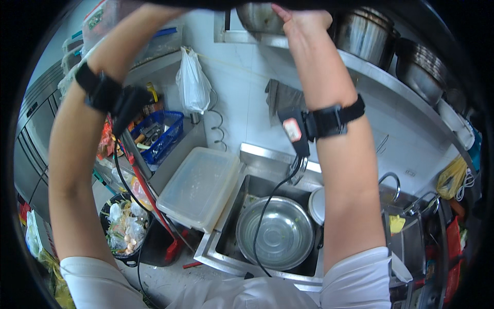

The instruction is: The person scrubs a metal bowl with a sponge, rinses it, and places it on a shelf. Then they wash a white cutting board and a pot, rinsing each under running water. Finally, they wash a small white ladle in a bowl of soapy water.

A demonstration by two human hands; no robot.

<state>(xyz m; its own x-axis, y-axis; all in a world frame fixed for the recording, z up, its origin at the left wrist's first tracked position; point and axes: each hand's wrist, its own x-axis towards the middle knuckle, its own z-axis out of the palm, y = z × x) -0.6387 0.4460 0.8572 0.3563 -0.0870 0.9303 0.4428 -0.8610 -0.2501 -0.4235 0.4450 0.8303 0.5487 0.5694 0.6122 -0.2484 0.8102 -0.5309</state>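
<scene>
Both my arms reach up toward the top of the view. My right hand is at a metal bowl or pot on the wall shelf, a finger against its side; whether it grips it is cut off by the dark rim. My left hand is out of view above, with only the forearm showing. Below, a round steel basin holding clear water sits in the steel sink. A lidded translucent plastic box rests on the sink's left side. A white round lid or container stands right of the basin.
Steel pots line the curved shelf. A white plastic bag and a grey cloth hang on the wall. A blue basket of utensils stands left, above a black waste bin. Black cables hang from my wrist straps.
</scene>
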